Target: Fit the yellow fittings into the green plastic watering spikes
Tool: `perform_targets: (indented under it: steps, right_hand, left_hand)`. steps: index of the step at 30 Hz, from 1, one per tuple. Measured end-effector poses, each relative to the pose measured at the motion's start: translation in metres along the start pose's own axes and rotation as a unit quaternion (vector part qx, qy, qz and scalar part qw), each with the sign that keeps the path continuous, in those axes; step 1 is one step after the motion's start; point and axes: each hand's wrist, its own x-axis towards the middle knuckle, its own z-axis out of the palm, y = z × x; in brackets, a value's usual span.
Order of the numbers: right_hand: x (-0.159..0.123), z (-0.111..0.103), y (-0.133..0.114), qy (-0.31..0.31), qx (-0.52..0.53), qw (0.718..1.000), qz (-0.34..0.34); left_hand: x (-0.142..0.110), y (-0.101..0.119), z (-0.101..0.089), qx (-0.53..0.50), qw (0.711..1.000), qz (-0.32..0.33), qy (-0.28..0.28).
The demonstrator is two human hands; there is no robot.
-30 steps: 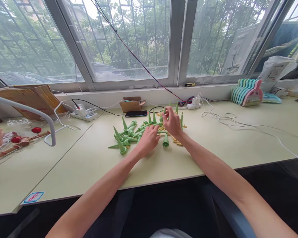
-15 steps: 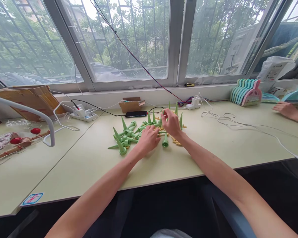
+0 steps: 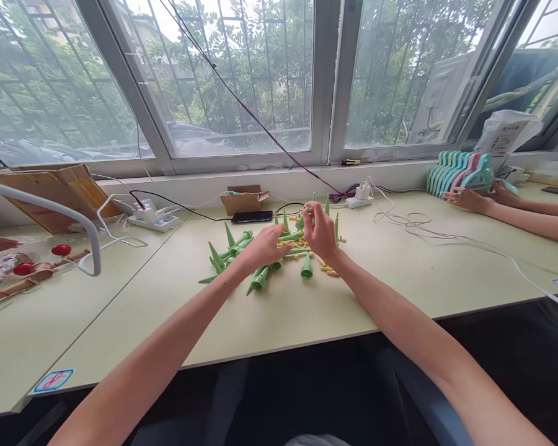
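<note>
The green cones (image 3: 307,267) lay on the tabletop (image 3: 390,272) in a loose cluster in front of the person, around and beyond both hands. Work on them appeared partway: several stood upright at the rear and right of the cluster, while others lay loose at the left and front. Yellow pieces (image 3: 329,270) remained scattered among and beside the cones. Whether any cone contained a yellow piece could not be determined.

Orientation varied. The upright cones had near-vertical long axes, tips up. The nearest cone below the right hand rested on its wide ringed end, tip up and slightly tilted. At the left, tips pointed left, some raised and one nearly flat. One front cone presented its open end toward the person.

The right hand (image 3: 322,230) had its grip closed, apparently pinching a small piece (image 3: 307,209) above the cluster; the piece was too small to identify. The left hand (image 3: 266,246) was over the cones; its fingertips were partly hidden, and its grip state could not be determined.

Behind the cluster lay a phone (image 3: 252,217), with a cardboard box (image 3: 243,202) beyond it.
</note>
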Motion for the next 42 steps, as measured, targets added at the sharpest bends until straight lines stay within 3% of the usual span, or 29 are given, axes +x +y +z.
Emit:
perform_targets:
  steps: [3,10,21,25,33,42]
  right_hand:
    - [0.0,-0.001,-0.001,0.0,-0.007,1.0,-0.005]
    - [0.0,0.001,0.0,-0.005,-0.027,0.999,-0.019]
    - [0.0,0.002,0.001,-0.001,-0.026,0.999,-0.022]
    - [0.002,0.0,0.001,0.006,-0.021,1.0,-0.019]
    - [0.004,-0.002,0.003,0.018,-0.024,0.999,-0.021]
    - [0.004,-0.005,0.001,-0.032,-0.024,0.999,0.005]
  left_hand:
    - [0.02,-0.005,0.008,0.013,0.999,0.039,-0.01]
    - [0.048,-0.008,0.03,0.043,0.998,-0.006,-0.048]
    - [0.036,-0.006,0.026,0.047,0.997,0.027,-0.048]
    - [0.033,0.005,0.02,0.081,0.991,0.052,-0.088]
    - [0.04,0.028,0.022,0.138,0.976,0.019,-0.166]
    - [0.032,0.019,0.027,0.102,0.986,0.021,-0.13]
